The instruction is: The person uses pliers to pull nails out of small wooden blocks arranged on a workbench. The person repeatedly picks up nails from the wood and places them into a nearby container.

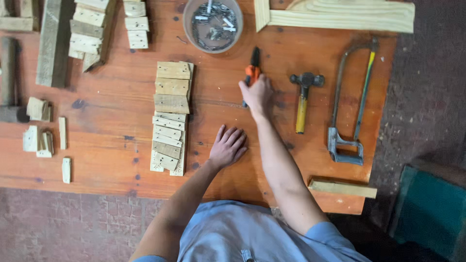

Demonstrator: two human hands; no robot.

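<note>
Pliers (253, 68) with orange handles lie on the wooden board (116, 116), and the right hand (257, 94) has its fingers closed around those handles. At seven o'clock from it the left hand (227, 147) rests flat, fingers spread slightly, holding nothing. A row of wooden blocks (170, 116) sits at nine o'clock, a hammer (304, 94) at three o'clock.
</note>
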